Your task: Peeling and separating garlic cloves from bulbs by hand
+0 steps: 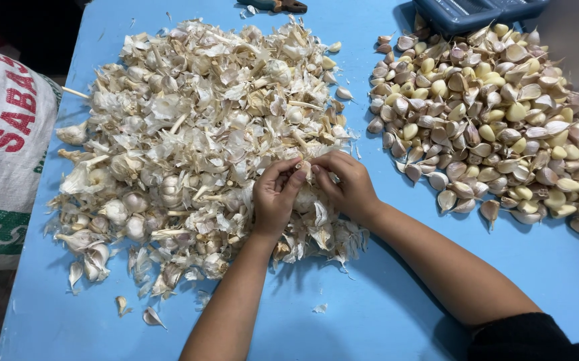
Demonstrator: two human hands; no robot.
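We hold a garlic bulb (307,171) between both hands at the middle of the blue desk (396,314). Our left hand (275,198) pinches it from the nine o'clock side with thumb and fingertips closed on it, and our right hand (348,184) grips it from three o'clock, its fingers curled round the bulb. The bulb sits just above the near edge of the big heap of papery skins and whole bulbs (196,134), which spreads from the centre toward ten o'clock.

Judging by how things lie, we are well into the work. A broad pile of separated cloves (497,120) fills the desk toward two o'clock, many still in their purplish skins, some bare and yellow. Yet several whole bulbs (129,207) lie along the eight o'clock side of the heap, among loose husk, so a fair share looks left to break apart.

Around us, a printed woven sack (5,154) stands at nine o'clock, off the desk's edge. A dark blue plastic tray (477,13) sits at one o'clock, touching the far rim of the clove pile. A small tool (279,5) lies at twelve o'clock; we cannot tell what kind. Loose skins bury the remaining bulbs, and scraps (149,314) lie scattered toward seven o'clock.
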